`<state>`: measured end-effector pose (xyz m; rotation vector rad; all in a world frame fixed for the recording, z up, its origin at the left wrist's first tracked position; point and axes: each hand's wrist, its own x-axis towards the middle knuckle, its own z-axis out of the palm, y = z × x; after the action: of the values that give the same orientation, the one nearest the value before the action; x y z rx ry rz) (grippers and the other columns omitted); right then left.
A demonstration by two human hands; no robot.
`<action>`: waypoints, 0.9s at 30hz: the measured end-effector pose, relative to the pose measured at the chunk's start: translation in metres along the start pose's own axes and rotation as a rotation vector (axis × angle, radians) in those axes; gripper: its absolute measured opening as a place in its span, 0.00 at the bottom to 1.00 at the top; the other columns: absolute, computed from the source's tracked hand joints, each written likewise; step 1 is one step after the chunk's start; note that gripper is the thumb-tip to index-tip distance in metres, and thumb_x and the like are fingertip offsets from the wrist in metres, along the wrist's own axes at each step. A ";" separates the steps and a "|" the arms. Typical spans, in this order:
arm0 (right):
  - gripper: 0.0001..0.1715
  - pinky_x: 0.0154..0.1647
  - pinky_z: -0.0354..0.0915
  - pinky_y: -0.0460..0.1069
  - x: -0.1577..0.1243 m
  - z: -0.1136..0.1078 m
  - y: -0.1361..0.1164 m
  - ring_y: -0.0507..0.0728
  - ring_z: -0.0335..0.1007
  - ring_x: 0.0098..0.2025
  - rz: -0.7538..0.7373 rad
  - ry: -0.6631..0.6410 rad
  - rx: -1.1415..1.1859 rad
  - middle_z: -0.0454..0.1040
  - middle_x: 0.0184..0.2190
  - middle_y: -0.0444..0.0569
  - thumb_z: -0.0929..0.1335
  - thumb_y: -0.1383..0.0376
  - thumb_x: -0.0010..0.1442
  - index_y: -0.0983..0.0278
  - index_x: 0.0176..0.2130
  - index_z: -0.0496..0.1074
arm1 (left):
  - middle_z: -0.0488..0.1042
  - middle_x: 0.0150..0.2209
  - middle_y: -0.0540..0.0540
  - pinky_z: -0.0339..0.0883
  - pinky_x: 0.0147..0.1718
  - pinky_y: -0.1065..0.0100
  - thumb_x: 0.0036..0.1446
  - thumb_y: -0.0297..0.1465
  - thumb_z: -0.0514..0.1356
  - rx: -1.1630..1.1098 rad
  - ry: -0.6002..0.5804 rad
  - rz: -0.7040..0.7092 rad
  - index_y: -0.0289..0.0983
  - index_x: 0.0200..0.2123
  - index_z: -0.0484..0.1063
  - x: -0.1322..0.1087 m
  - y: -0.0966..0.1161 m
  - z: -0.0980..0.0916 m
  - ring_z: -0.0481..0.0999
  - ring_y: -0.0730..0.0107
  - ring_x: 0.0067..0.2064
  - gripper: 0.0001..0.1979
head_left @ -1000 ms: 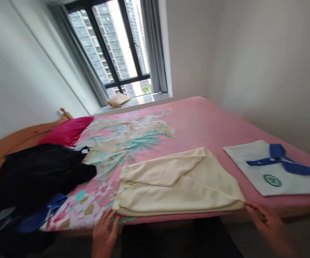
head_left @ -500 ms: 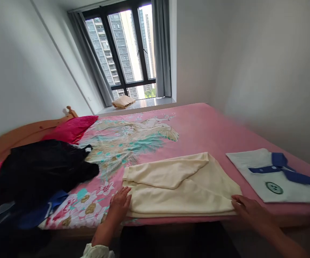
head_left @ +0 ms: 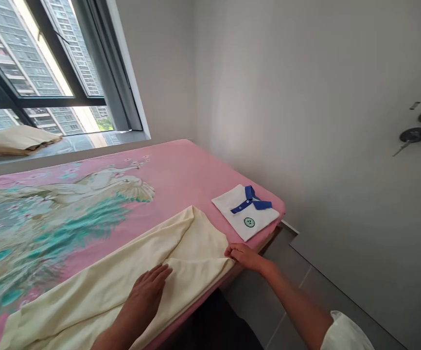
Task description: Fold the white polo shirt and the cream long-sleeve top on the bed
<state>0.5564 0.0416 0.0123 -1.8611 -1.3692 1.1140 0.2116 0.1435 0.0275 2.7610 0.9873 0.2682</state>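
A cream garment [head_left: 112, 270] lies spread in a long folded shape along the front edge of the bed, one layer folded over another towards its right end. My left hand [head_left: 148, 291] rests flat on its middle, fingers stretched out and close together. At the garment's right corner, my right hand [head_left: 243, 254] has its fingers curled in, pinching the edge. Just beyond that hand lies a folded white polo shirt [head_left: 232, 206] with a blue collar and a round green badge, untouched by either hand.
The bed [head_left: 176, 170] has a pink sheet with a peacock print. A folded beige cloth [head_left: 17, 138] sits on the window sill at the left. A wall stands behind the bed, and a door with a handle [head_left: 412, 136] is at the right above a grey tiled floor [head_left: 298, 282].
The view has swung to the right. My left hand has moved from the garment's left end to its middle. My right hand stays at the right corner, its fingers now curled on the edge.
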 end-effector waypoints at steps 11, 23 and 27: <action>0.25 0.20 0.59 0.40 0.010 -0.007 0.019 0.46 0.62 0.26 0.070 -0.215 0.303 0.71 0.40 0.45 0.63 0.70 0.42 0.62 0.43 0.70 | 0.73 0.29 0.47 0.54 0.47 0.53 0.57 0.31 0.45 0.100 -0.282 0.028 0.40 0.31 0.70 0.087 0.032 -0.009 0.72 0.64 0.35 0.14; 0.26 0.40 0.64 0.45 0.026 -0.001 0.025 0.51 0.68 0.39 -0.173 -0.056 0.231 0.73 0.40 0.45 0.61 0.76 0.45 0.63 0.45 0.69 | 0.75 0.31 0.51 0.46 0.57 0.52 0.60 0.35 0.47 -0.007 -0.127 -0.032 0.43 0.33 0.70 0.077 -0.002 -0.005 0.73 0.68 0.38 0.13; 0.19 0.39 0.63 0.46 0.027 0.000 0.032 0.52 0.67 0.36 -0.144 0.016 0.153 0.73 0.35 0.45 0.63 0.72 0.49 0.64 0.42 0.71 | 0.76 0.29 0.51 0.49 0.54 0.53 0.60 0.37 0.47 0.039 -0.144 -0.048 0.43 0.32 0.72 0.081 0.003 -0.003 0.74 0.67 0.36 0.14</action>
<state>0.5748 0.0574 -0.0218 -1.6334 -1.3467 1.0960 0.2745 0.1932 0.0400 2.7416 1.0301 0.0423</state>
